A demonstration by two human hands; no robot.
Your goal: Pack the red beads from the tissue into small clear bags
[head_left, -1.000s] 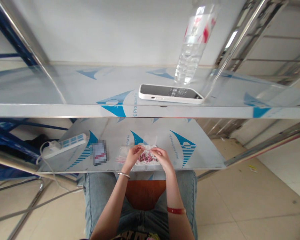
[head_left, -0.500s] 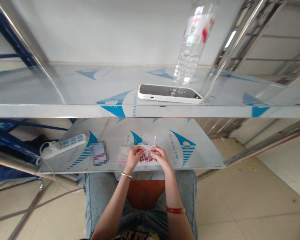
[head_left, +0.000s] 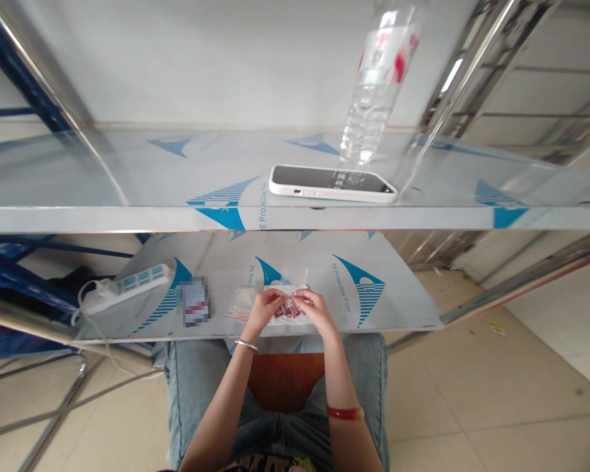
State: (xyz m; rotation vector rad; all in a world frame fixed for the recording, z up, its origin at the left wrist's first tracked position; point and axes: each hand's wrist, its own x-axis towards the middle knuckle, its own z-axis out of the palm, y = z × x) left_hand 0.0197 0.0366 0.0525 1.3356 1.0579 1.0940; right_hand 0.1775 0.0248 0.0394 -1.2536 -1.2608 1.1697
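Observation:
My left hand (head_left: 263, 309) and my right hand (head_left: 316, 308) meet over a small heap of dark red and pink beads (head_left: 286, 312). Both hands are closed in a pinch, fingertips nearly touching. What they pinch is too small to make out. Under the beads lies something white and flat (head_left: 302, 320), partly hidden by my hands. A clear plastic bag (head_left: 246, 296) rests by my left hand, with thin pink-and-white strips (head_left: 236, 315) below it. Another piece of clear plastic (head_left: 297, 275) lies just beyond my fingers.
The lower shelf (head_left: 398, 308) carries a blurred-out packet (head_left: 195, 301) and a white power strip (head_left: 132, 285) at left. Above it, the upper shelf's edge (head_left: 373, 219) crosses the view. A phone (head_left: 332, 183) and a water bottle (head_left: 373, 98) stand on that shelf.
My fingertips have come closer together, the left ones shifting slightly right. The beads and the things around them look unmoved.

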